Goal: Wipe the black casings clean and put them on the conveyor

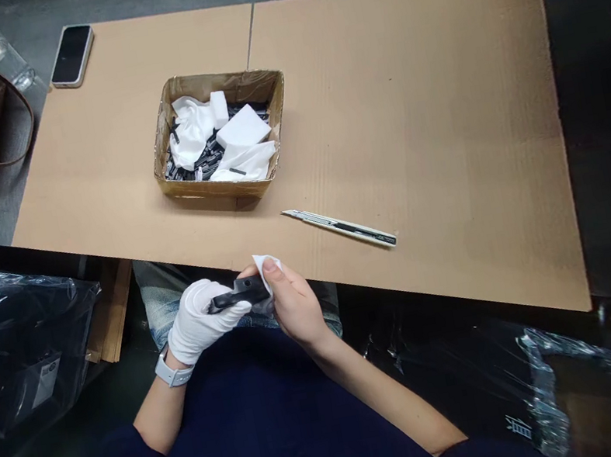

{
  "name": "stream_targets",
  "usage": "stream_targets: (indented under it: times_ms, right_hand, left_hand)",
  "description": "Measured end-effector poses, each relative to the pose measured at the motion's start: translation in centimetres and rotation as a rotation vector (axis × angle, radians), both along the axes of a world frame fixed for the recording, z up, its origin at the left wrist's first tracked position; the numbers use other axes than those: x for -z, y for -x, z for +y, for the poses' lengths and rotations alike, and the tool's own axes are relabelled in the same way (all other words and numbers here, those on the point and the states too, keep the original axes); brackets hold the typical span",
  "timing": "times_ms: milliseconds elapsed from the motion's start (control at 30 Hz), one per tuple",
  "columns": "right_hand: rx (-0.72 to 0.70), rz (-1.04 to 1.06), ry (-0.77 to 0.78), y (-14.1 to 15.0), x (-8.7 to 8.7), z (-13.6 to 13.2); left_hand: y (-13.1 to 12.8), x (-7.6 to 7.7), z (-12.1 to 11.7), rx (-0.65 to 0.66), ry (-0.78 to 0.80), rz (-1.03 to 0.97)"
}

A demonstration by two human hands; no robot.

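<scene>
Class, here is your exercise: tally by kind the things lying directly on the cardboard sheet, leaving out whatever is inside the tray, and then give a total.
Smartphones: 1
Utility knives: 1
Cardboard trays: 1
Total: 3

Bright, even light; soft shadow by cardboard box point(210, 194); glare on plastic sheeting point(544, 391); edges bowed; no blur.

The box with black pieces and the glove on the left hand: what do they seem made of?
The box looks like brown cardboard, with creased, folded walls. The white glove looks like thin cotton, matt and softly wrinkled, though the weave cannot be seen.
</scene>
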State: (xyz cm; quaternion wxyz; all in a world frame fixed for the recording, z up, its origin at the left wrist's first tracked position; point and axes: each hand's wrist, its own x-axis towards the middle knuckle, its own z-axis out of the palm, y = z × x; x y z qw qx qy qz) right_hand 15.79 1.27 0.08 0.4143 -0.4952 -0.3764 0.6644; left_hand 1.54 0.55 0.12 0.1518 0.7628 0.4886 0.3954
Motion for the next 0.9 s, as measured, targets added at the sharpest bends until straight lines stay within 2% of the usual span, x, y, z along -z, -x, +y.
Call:
stream_targets:
  times_ms: [133,233,367,467,600,767,900]
  right_hand:
    - [-0.035,0.109,0.079,-0.2,-0.1,0.4]
    - [-0.084,0.092,0.055,-0.6,-0.5,0.8]
    - [-0.324,-0.033,-0.078,-1.5,-1.2,1.5]
    - [-0.438,-0.067,-0.056,-1.8,-1.5,1.9]
    - [-0.417,-0.031,0.046,-1.9,-1.4,1.8]
    - [-0.358,0.039,0.029,-2.0,-1.3,1.3]
    - [-0.297,0.151,0.079,-2.0,-1.0,1.1]
  left_hand:
    - [-0.1,0.0,0.0,0.005,0.012,-0.028]
    - [-0.1,0.0,0.0,0.019,0.064,-0.043]
    - [0.2,0.2,0.1,0.067,0.102,0.022]
    - [0.4,0.7,0.0,0.108,0.085,0.131]
    - [0.3,1.2,-0.3,0.133,0.007,0.163]
    - [0.4,1.2,-0.4,0.178,0.026,0.123]
    - [0.4,1.1,-0.3,0.194,0.003,0.119]
